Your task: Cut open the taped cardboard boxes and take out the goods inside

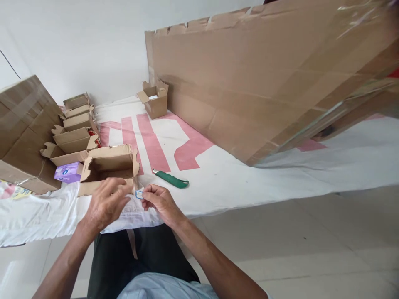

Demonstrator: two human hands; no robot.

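Between the thumb and fingers of my right hand is a small white label with a blue border. My left hand is held just left of the label, its fingers apart and nothing in them. Right behind the left hand stands an open cardboard box, its near wall partly hidden by that hand. A utility knife with a green handle lies on the cloth, beyond and to the right of my right hand.
Several open cardboard trays stand in a row at the left, near a purple box and a big carton. A small open carton sits at the back. A large cardboard sheet rises on the right. White cloth covers the table.
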